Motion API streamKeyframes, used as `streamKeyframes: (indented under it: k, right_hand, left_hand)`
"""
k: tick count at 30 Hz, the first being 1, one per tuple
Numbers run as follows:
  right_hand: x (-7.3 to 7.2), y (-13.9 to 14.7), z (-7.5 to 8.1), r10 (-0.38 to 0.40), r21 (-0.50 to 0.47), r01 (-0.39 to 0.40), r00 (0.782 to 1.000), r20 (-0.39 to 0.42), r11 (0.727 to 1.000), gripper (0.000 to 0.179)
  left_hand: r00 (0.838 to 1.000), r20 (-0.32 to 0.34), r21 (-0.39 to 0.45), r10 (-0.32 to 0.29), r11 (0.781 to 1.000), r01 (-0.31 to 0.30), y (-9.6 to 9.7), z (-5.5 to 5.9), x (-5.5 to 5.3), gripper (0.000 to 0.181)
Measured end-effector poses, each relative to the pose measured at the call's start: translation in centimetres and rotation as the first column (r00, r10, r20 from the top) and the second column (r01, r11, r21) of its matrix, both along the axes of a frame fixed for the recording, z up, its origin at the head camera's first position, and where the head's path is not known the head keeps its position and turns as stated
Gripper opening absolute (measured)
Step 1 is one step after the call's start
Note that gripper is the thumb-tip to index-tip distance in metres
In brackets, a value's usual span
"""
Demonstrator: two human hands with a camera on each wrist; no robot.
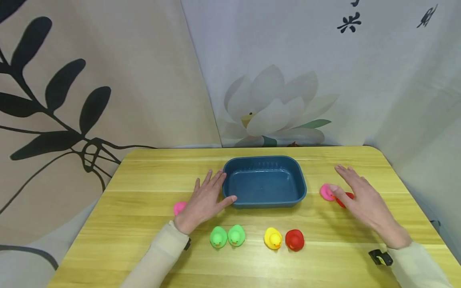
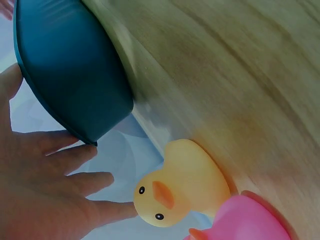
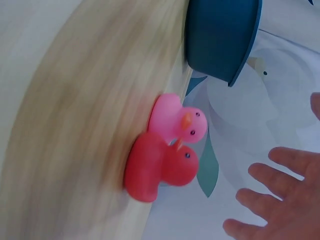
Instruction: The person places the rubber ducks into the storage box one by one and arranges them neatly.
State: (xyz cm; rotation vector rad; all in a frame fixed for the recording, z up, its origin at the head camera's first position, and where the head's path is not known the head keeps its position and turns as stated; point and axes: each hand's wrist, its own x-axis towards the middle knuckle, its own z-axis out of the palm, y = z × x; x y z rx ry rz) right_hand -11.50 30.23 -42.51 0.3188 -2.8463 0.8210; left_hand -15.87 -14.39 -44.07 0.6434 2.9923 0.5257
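A dark blue rectangular plastic basin point(image 1: 264, 182) stands toward the back of the table. My left hand point(image 1: 203, 202), fingers spread and straight, is at the basin's left rim, with the thumb over the front left corner. Beside that hand are a pink rubber duck point(image 1: 179, 207) and a yellow rubber duck point(image 2: 197, 175); the hand hides the yellow one in the head view. My right hand point(image 1: 367, 206), fingers extended and holding nothing, hovers beside another pink duck point(image 3: 167, 117) and a red duck point(image 3: 145, 170), partly covering the red one in the head view.
Two green ducks point(image 1: 236, 235) sit side by side at the front of the wooden table point(image 1: 144, 240). A yellow duck point(image 1: 273, 239) and a red duck point(image 1: 294, 240) stand to their right. Printed cloth point(image 1: 281, 52) hangs behind the table.
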Motion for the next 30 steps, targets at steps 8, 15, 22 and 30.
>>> streamKeyframes:
  k: [8,15,22,30]
  right_hand:
    - [0.6,1.4,0.2,-0.04,-0.046,0.044,0.995,0.093,0.998,0.069]
    - [1.1,2.6,-0.2,-0.061,-0.052,0.067,0.993,0.105,0.996,0.068]
    - [1.4,3.2,-0.8,-0.085,-0.051,0.091,0.989,0.117,0.995,0.066]
    - [1.3,3.9,-1.8,-0.094,-0.042,0.099,0.99,0.1,0.994,0.058]
  left_hand:
    - [1.0,0.017,0.056,-0.008,0.998,0.007,-0.2,0.2,0.0,0.082]
    - [0.999,0.017,0.123,-0.034,0.992,0.032,-0.7,0.0,-0.1,0.077]
    - [0.998,0.011,0.16,-0.055,0.986,0.052,-1.0,-0.3,-0.2,0.076]
    - [0.998,0.038,0.188,-0.047,0.981,0.039,-1.0,-0.3,-0.1,0.077]
